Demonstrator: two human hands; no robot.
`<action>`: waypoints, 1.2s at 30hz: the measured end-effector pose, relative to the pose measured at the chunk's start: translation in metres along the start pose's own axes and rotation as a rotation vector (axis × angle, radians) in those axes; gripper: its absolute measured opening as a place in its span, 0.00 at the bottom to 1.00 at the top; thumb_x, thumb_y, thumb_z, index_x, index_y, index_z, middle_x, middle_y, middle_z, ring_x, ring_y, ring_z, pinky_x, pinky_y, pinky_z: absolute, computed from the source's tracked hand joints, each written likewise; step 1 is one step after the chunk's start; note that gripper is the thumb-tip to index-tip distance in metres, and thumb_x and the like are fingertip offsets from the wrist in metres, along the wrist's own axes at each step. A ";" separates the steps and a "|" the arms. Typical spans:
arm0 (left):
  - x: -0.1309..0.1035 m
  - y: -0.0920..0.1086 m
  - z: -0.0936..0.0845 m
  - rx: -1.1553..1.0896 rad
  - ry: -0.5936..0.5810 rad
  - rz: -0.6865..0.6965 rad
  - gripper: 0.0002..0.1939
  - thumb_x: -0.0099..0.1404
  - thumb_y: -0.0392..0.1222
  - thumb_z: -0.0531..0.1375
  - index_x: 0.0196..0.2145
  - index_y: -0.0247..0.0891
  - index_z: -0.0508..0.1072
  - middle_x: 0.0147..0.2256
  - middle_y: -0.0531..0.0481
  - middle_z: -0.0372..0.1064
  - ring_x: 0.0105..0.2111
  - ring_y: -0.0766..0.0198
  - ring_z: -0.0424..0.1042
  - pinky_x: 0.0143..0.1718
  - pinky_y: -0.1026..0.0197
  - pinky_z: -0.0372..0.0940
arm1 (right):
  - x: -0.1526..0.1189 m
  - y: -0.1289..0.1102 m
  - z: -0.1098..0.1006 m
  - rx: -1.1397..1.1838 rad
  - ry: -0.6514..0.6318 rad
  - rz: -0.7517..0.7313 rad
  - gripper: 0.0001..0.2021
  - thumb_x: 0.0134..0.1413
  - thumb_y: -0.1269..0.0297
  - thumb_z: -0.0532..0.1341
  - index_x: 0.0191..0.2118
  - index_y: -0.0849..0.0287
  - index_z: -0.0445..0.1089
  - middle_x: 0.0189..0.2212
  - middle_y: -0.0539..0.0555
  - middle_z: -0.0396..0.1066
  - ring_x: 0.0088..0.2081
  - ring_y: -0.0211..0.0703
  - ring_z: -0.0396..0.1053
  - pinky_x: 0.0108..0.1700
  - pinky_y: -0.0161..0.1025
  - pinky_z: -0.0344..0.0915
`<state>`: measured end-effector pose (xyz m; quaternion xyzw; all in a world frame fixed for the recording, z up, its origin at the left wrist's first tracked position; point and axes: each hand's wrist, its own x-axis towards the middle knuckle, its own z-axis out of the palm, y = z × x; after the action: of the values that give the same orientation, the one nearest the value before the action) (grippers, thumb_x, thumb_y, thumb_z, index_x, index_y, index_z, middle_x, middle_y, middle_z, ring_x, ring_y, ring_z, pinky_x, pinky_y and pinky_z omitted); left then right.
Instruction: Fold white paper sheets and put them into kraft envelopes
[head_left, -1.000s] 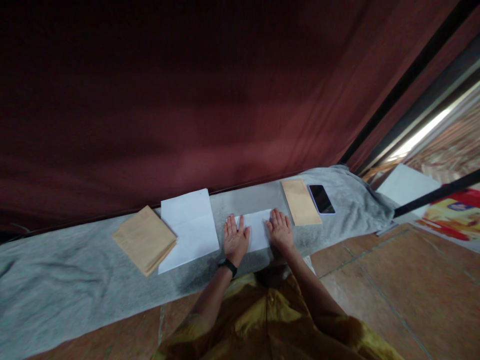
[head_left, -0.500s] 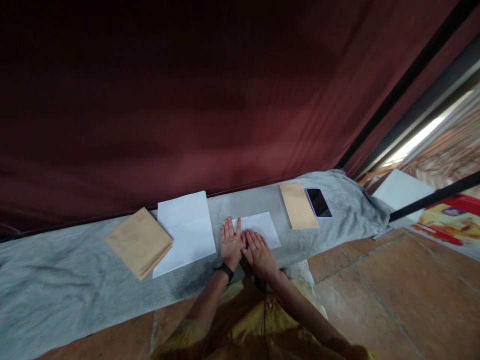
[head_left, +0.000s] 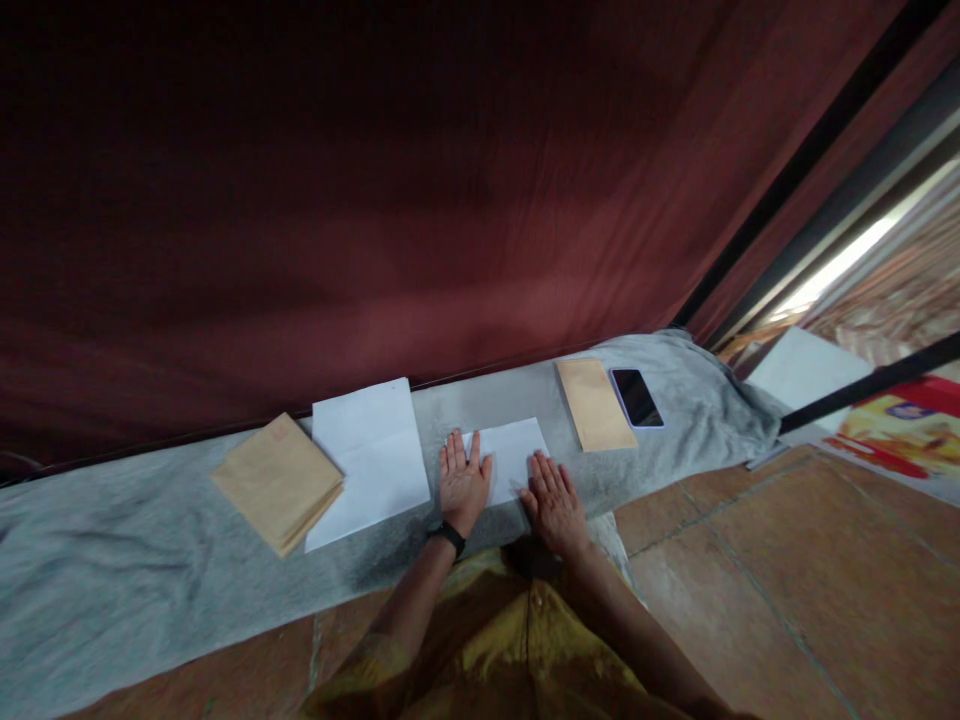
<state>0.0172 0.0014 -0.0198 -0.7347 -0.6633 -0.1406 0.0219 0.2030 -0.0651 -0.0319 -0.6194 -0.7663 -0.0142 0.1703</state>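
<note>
A folded white sheet of paper (head_left: 510,455) lies on the grey cloth in front of me. My left hand (head_left: 463,485) rests flat on its left end, fingers stretched and a little apart, a dark band at the wrist. Across from it, my right hand (head_left: 556,503) lies flat over the sheet's lower right part, fingers extended. To the left is a stack of larger white paper (head_left: 371,460), and partly over its edge sits a pile of brown envelopes (head_left: 277,480). Another brown envelope (head_left: 597,405) lies to the right of the sheet.
A phone (head_left: 637,398) lies beside the right-hand envelope. The grey cloth (head_left: 112,560) covers a long narrow surface against a dark red curtain (head_left: 420,250). At the far right are a black bar (head_left: 870,385), a red printed box (head_left: 907,430) and tiled floor (head_left: 735,580).
My right hand has slid rightward across the folded sheet, away from my left hand, uncovering its middle. My left hand has stayed on the left end.
</note>
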 end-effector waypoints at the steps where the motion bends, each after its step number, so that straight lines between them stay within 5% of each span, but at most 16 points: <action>1: 0.000 0.000 0.000 0.003 0.000 0.005 0.29 0.73 0.48 0.51 0.68 0.36 0.57 0.70 0.35 0.45 0.70 0.47 0.47 0.68 0.41 0.48 | -0.001 0.002 0.000 -0.006 0.001 0.011 0.30 0.72 0.53 0.45 0.71 0.65 0.49 0.69 0.63 0.53 0.69 0.54 0.53 0.68 0.53 0.48; 10: -0.003 -0.004 -0.005 -0.021 0.020 0.027 0.27 0.74 0.44 0.47 0.66 0.29 0.60 0.67 0.33 0.53 0.69 0.49 0.50 0.68 0.43 0.50 | -0.003 0.007 0.005 -0.017 0.053 0.028 0.30 0.72 0.53 0.46 0.71 0.64 0.49 0.69 0.64 0.54 0.68 0.55 0.55 0.67 0.55 0.49; 17: -0.041 0.048 -0.009 -0.146 -0.084 0.265 0.29 0.75 0.46 0.45 0.68 0.31 0.55 0.69 0.40 0.51 0.70 0.55 0.48 0.69 0.47 0.51 | -0.005 0.007 0.006 -0.028 0.045 0.019 0.29 0.71 0.57 0.46 0.72 0.65 0.47 0.69 0.63 0.53 0.68 0.54 0.53 0.68 0.55 0.48; 20: -0.055 0.060 -0.007 -0.140 -0.091 0.241 0.31 0.75 0.51 0.46 0.69 0.32 0.53 0.69 0.40 0.51 0.70 0.54 0.48 0.69 0.46 0.51 | -0.005 0.007 0.004 -0.034 0.038 0.015 0.29 0.71 0.60 0.46 0.72 0.64 0.46 0.69 0.63 0.52 0.69 0.53 0.52 0.68 0.54 0.47; 36: -0.065 0.000 -0.015 -0.017 -0.002 -0.015 0.35 0.73 0.54 0.47 0.70 0.29 0.51 0.69 0.34 0.50 0.69 0.49 0.49 0.68 0.43 0.51 | -0.003 0.006 0.003 -0.002 0.048 0.039 0.30 0.71 0.54 0.47 0.71 0.64 0.49 0.68 0.64 0.55 0.68 0.55 0.54 0.68 0.54 0.49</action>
<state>0.0098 -0.0652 -0.0210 -0.7299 -0.6677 -0.1456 0.0140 0.2084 -0.0660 -0.0363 -0.6337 -0.7499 -0.0265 0.1880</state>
